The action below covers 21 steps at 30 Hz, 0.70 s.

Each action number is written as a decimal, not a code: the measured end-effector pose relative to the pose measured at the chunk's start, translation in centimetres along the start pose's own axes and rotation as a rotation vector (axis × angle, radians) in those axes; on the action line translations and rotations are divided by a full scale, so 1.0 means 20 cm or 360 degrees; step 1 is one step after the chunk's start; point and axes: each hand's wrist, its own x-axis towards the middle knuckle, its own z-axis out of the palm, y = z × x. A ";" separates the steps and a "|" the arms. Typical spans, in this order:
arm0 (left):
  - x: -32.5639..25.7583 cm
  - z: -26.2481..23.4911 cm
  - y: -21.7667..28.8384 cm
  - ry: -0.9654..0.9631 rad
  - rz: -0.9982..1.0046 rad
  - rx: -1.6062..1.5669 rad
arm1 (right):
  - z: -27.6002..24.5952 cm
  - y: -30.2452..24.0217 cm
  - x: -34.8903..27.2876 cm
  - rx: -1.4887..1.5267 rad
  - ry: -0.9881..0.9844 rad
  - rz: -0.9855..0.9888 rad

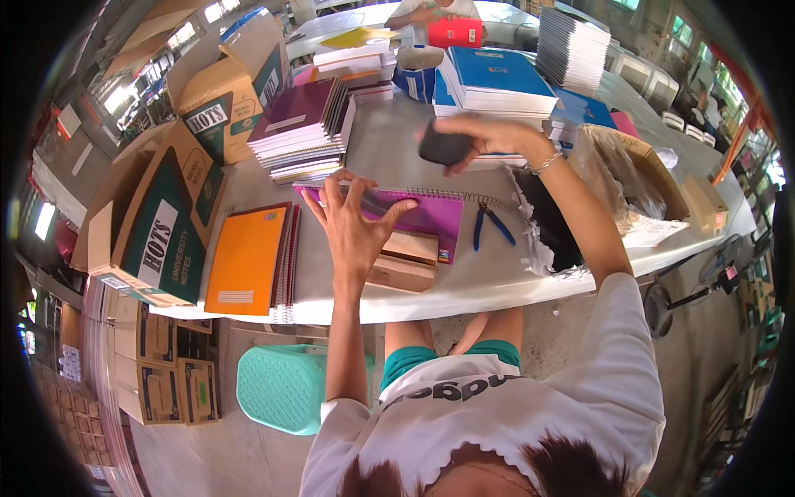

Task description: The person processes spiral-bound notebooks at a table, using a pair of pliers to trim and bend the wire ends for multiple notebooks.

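My left hand (pixel 354 222) lies flat with fingers spread on a purple spiral-bound notebook (pixel 431 214) in the middle of the grey table (pixel 373 157). My right hand (pixel 489 137) is raised above the table and holds a small dark flat object (pixel 445 147), pinched between thumb and fingers. A wooden block (pixel 407 260) rests on the notebook's near edge, just right of my left wrist. Blue-handled pliers (pixel 490 225) lie to the right of the notebook's wire spine.
An orange notebook stack (pixel 248 258) lies at the near left edge. Stacks of maroon notebooks (pixel 305 124) and blue notebooks (pixel 497 81) stand farther back. Cardboard boxes (pixel 157 215) crowd the left; a bag of black covers (pixel 553 217) sits right. Another person (pixel 431 12) sits opposite. A teal stool (pixel 286 385) stands below.
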 end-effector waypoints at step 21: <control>0.02 0.07 -0.01 -0.0029 0.0007 -0.0116 | 0.08 0.01 0.14 -0.1110 -0.0427 0.0386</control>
